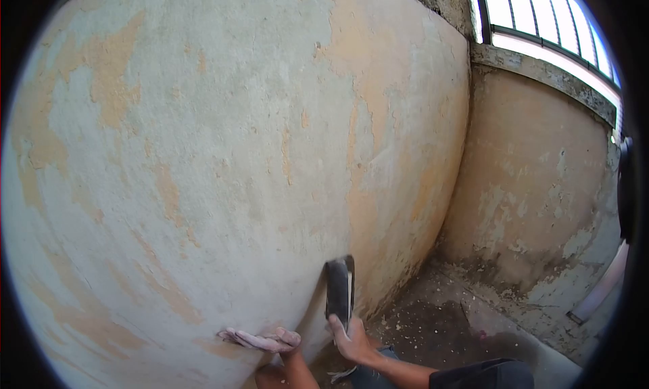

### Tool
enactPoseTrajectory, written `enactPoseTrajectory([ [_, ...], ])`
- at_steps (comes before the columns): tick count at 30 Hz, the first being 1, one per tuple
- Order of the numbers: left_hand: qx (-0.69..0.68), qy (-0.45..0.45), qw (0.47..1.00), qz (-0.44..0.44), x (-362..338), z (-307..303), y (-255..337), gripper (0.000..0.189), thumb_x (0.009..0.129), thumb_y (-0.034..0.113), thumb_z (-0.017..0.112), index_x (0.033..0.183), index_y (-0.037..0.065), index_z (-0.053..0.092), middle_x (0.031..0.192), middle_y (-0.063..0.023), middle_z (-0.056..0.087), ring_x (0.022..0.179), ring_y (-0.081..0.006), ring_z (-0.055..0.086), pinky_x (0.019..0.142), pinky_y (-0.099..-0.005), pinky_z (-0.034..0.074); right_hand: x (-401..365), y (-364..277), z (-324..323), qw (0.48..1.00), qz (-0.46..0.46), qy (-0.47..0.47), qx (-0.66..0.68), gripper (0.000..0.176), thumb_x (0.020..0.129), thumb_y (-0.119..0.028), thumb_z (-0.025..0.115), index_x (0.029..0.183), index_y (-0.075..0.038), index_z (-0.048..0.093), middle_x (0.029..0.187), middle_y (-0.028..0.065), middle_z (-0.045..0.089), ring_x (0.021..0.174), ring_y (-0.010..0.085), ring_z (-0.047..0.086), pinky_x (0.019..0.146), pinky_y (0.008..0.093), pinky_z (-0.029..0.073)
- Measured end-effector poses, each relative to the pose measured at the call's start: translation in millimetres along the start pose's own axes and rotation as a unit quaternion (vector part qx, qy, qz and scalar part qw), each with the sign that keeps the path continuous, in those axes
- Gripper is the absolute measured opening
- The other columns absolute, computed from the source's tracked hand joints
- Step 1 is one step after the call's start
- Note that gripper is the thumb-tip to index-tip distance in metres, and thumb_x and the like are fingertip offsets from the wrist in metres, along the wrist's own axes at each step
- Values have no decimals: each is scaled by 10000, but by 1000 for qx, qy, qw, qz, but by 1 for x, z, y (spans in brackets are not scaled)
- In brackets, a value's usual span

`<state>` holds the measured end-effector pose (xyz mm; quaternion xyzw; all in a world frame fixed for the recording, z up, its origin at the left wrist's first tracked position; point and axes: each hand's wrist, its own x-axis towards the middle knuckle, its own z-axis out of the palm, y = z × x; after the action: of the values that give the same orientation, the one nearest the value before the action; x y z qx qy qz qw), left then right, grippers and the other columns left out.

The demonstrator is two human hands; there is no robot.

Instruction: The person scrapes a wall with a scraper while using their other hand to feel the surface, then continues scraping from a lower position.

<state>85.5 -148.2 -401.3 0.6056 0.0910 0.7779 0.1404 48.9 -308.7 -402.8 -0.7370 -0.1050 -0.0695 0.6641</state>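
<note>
A dark, flat, oblong tool (339,289) stands roughly upright against the lower part of the peeling wall (257,152). My right hand (350,339) is closed around its lower end, with the thumb along the near side. To the left, my left hand (262,339) is dusted with white powder and lies against the wall near its foot, fingers stretched out to the left, holding nothing. The wall has pale green-grey paint with bare tan patches. What the tool's far face looks like is hidden.
A second stained wall (534,179) meets the first at a corner on the right, below a ledge (541,67) and a barred window (551,17). Flakes litter the floor (433,321). A pale strip (600,287) leans at far right. My knees show at the bottom.
</note>
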Motion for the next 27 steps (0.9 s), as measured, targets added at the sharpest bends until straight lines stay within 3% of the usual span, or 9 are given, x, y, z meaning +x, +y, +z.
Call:
enactPoseTrajectory([
  [2,11,-29,1000,0,-6,-22,-3,771,976,412,392,1517,-108,214,1577,-289,241,1481,-441,203,1204,-570,101,15,-36,-2,999,-33,14,31,417,1030,-361,537,816,-3,561,613,7,502,594,116,485,521,338,407],
  [6,8,-33,999,16,-1,-30,-8,765,963,388,396,1516,-110,217,1576,-297,238,1479,-451,199,1203,-577,96,25,-25,3,995,-18,3,99,401,1035,-352,533,792,-33,533,611,-22,467,580,73,447,488,313,369],
  [10,10,-21,1000,7,0,-22,-7,767,949,372,399,1515,-112,216,1578,-294,238,1480,-452,198,1204,-575,94,-13,12,16,995,22,-12,98,398,1036,-359,530,800,-39,530,616,-32,466,561,73,443,474,301,361],
  [12,13,-37,999,-3,-4,-28,-6,772,949,380,399,1514,-113,218,1578,-295,237,1481,-450,197,1204,-574,94,-4,-13,11,995,22,31,88,389,1036,-358,530,800,-49,524,621,-44,467,555,67,442,467,288,351],
  [17,3,-32,999,11,-6,-27,-13,770,949,379,401,1514,-112,218,1581,-294,231,1484,-444,195,1205,-572,93,34,-44,1,985,-13,26,169,387,1038,-353,531,791,-55,521,629,-48,470,563,55,443,468,278,344],
  [21,-4,-18,1000,0,-1,-23,-7,771,957,388,403,1515,-110,214,1576,-301,235,1483,-444,200,1209,-561,87,-17,-2,12,996,26,-7,81,380,1041,-358,523,812,-55,528,639,-49,471,574,56,439,486,270,353],
  [25,9,-33,999,2,-1,-27,-4,757,964,375,408,1518,-104,213,1580,-295,234,1483,-445,199,1207,-558,92,17,-34,-3,998,-19,39,55,369,1039,-354,519,858,-33,545,646,-35,482,584,77,461,508,288,380],
  [27,8,-34,999,3,0,-29,-3,761,965,383,405,1518,-104,215,1580,-294,237,1484,-444,199,1206,-557,92,44,-42,-11,989,-17,34,141,365,1033,-342,518,873,-16,554,655,-26,497,596,100,484,531,302,397],
])
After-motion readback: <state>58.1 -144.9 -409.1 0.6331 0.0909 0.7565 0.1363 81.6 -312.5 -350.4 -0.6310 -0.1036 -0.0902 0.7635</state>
